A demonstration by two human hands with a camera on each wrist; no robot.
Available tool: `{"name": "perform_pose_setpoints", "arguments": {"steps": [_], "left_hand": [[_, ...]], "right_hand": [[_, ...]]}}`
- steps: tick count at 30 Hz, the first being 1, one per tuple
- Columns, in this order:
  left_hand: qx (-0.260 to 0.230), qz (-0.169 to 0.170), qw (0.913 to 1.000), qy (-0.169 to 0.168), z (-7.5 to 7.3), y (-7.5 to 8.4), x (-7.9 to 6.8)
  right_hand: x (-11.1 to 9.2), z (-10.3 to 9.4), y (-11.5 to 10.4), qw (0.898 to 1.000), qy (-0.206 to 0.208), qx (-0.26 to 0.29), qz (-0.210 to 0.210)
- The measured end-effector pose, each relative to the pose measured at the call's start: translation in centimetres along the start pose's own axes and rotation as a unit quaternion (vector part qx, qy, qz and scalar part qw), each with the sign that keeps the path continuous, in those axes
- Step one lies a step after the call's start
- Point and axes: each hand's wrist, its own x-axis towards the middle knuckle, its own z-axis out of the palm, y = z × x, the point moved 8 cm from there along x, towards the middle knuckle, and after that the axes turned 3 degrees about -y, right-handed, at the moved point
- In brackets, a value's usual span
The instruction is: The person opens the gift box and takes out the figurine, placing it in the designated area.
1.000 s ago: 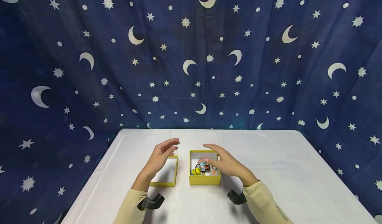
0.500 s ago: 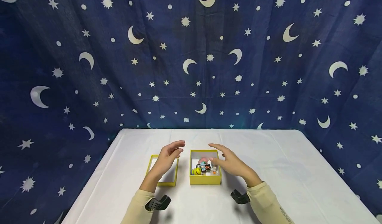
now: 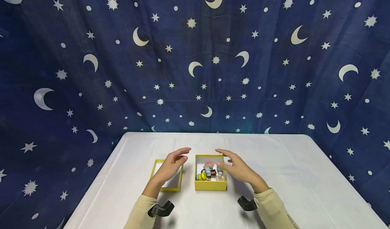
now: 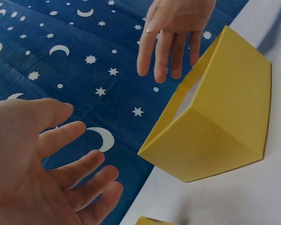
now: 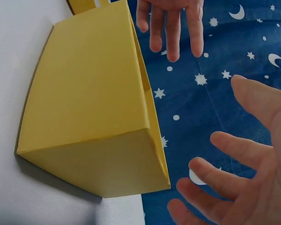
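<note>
An open yellow box (image 3: 210,185) stands upright near the middle of the table, its straight-sided walls smooth, plain and card-like, its inside pale. Small toys lie jumbled within it: a rounded pink piece (image 3: 208,165), a glossy yellow figure (image 3: 201,177) at the near left, a light blue figure (image 3: 208,171) in the middle and a whitish one with an orange spot (image 3: 220,174) at the right — too small for finer detail. Just left of the box lies a shallow yellow-rimmed tray (image 3: 175,189), white inside; the left hand (image 3: 170,166) and its wrist hide part of it from above. The right hand (image 3: 239,168) is raised at the box's other side, its thumb covering a bit of the right edge in the head view. Both hands have their fingers loosely bent and apart, clear of the box walls. Cream sleeves (image 3: 140,212) and black wrist devices (image 3: 160,209) follow. A creased white cloth (image 3: 274,188) covers the table, and behind hangs a navy curtain (image 3: 182,46) — moons, stars and dots in white.
</note>
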Motion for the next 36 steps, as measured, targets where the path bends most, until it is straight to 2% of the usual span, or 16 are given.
{"name": "perform_pose_setpoints", "arguments": {"steps": [7, 17, 26, 30, 36], "left_hand": [[0.028, 0.001, 0.9988, -0.041, 1.0, -0.5, 0.0], [0.046, -0.018, 0.994, -0.097, 2.6, -0.6, -0.1], [0.046, -0.002, 0.9895, -0.137, 3.8, -0.9, -0.2], [0.038, -0.003, 0.9899, -0.136, 3.9, -1.0, -0.4], [0.034, -0.014, 0.9906, -0.132, 3.7, -1.3, -0.5]], "right_hand": [[0.5, 0.5, -0.6, 0.999, 0.047, 0.013, -0.001], [1.1, 2.4, -0.6, 0.999, 0.044, 0.021, 0.019], [1.1, 3.3, -0.5, 0.999, 0.052, -0.016, 0.006], [1.0, 3.4, -0.3, 0.997, 0.057, -0.053, 0.009], [1.0, 4.0, -0.3, 0.993, 0.044, -0.105, -0.004]]}}
